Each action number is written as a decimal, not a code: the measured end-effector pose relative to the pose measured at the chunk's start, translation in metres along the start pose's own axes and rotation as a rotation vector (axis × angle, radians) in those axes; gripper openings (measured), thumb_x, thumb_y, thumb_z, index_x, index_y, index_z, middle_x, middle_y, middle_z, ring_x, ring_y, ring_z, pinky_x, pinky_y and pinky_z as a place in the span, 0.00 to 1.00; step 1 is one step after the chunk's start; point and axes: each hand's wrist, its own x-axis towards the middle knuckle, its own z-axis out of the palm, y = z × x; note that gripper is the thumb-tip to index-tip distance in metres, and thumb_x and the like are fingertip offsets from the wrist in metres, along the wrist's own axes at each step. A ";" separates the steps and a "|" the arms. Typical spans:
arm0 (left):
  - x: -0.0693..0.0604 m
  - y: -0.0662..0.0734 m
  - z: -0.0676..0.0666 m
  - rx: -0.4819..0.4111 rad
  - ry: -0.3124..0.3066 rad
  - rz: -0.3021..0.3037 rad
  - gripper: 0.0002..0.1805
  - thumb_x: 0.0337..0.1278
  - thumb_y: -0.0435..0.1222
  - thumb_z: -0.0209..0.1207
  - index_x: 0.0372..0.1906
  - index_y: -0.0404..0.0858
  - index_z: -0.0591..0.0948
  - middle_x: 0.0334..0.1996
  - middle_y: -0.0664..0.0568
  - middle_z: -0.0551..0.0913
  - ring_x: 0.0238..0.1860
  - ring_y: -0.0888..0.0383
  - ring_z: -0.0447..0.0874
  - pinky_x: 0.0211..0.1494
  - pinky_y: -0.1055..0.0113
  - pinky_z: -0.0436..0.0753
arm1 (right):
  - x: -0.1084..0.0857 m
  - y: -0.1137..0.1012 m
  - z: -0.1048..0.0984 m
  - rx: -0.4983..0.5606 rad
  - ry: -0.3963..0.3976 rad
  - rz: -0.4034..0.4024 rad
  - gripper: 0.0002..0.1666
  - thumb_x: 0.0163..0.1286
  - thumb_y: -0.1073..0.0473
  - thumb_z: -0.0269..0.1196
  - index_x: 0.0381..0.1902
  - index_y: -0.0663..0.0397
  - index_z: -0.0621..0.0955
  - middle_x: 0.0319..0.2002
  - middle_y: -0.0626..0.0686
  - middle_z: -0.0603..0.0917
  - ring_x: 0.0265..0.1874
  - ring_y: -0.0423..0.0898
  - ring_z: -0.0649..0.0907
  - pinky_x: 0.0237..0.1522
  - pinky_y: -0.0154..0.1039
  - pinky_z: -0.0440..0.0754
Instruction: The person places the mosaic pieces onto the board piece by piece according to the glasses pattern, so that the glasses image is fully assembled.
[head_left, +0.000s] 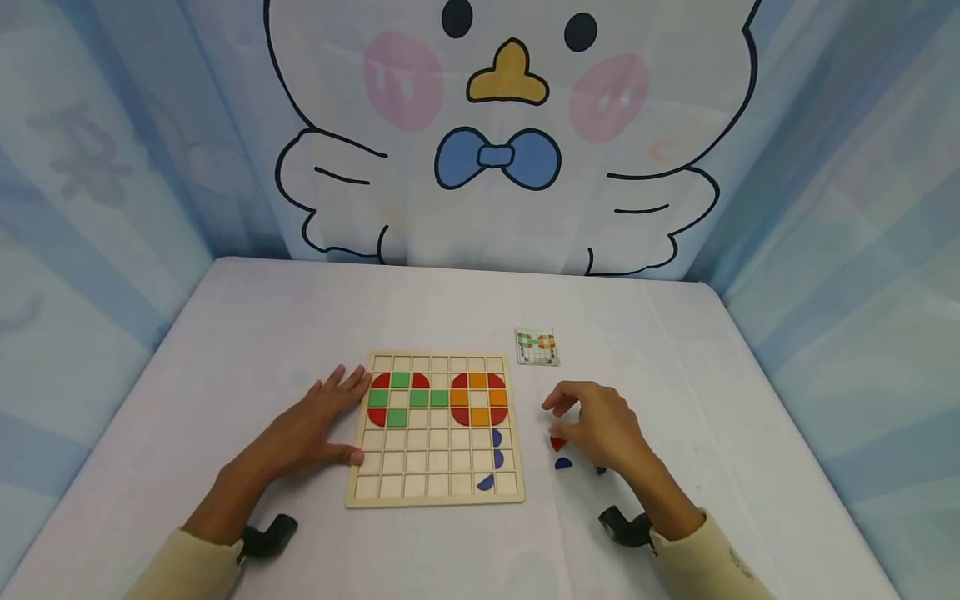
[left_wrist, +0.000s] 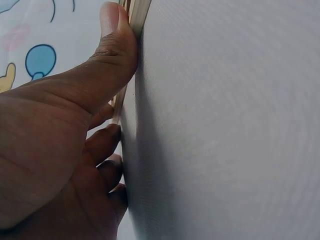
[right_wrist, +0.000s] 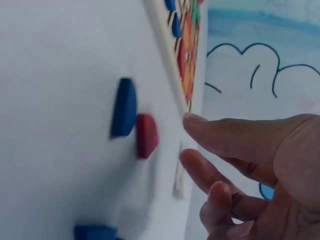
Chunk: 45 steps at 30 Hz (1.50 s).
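Note:
A wooden grid board (head_left: 435, 502) lies on the table, holding red, green and orange tiles in its upper rows and blue half-round pieces at the lower right. My left hand (head_left: 315, 429) rests at its left side, with thumb and fingertips touching the board's edge (left_wrist: 140, 15). Right of the board, my right hand (head_left: 603, 425) hovers over loose pieces, thumb and index finger apart and nothing between them. Below those fingers lie a red piece (right_wrist: 147, 136) and a blue half-round piece (right_wrist: 124, 107). Another blue piece (right_wrist: 95, 232) is partly hidden under the wrist in the head view.
A small pattern card (head_left: 537, 347) lies beyond the board's upper right corner. The white-covered table (head_left: 450, 308) meets a printed curtain (head_left: 495, 225) at the back, with more curtain on both sides. Each wrist carries a black camera mount (head_left: 270, 536).

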 end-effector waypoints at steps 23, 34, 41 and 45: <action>0.001 0.001 -0.001 0.012 -0.001 -0.010 0.65 0.44 0.53 0.81 0.85 0.40 0.58 0.85 0.40 0.56 0.86 0.33 0.46 0.86 0.31 0.51 | -0.005 0.021 0.008 -0.067 -0.047 -0.056 0.10 0.60 0.60 0.81 0.31 0.40 0.89 0.33 0.42 0.85 0.41 0.46 0.81 0.54 0.52 0.85; 0.001 -0.001 0.001 0.005 -0.004 -0.008 0.65 0.44 0.53 0.81 0.85 0.39 0.58 0.85 0.40 0.55 0.86 0.32 0.45 0.85 0.31 0.51 | -0.006 0.021 0.003 -0.068 -0.108 -0.105 0.13 0.60 0.59 0.81 0.29 0.40 0.84 0.24 0.42 0.78 0.30 0.43 0.76 0.34 0.39 0.72; 0.001 -0.001 0.001 -0.004 -0.004 -0.002 0.65 0.44 0.53 0.80 0.85 0.39 0.58 0.85 0.39 0.55 0.86 0.33 0.45 0.85 0.31 0.50 | -0.005 0.016 0.009 0.054 -0.106 -0.183 0.09 0.67 0.58 0.76 0.42 0.39 0.87 0.27 0.41 0.80 0.28 0.42 0.76 0.29 0.34 0.74; 0.000 -0.002 0.001 -0.009 -0.006 -0.001 0.65 0.44 0.53 0.81 0.85 0.38 0.58 0.85 0.39 0.55 0.86 0.32 0.45 0.85 0.31 0.50 | -0.004 0.004 0.014 0.102 -0.099 -0.235 0.09 0.69 0.56 0.75 0.44 0.39 0.87 0.28 0.39 0.82 0.26 0.42 0.76 0.26 0.33 0.74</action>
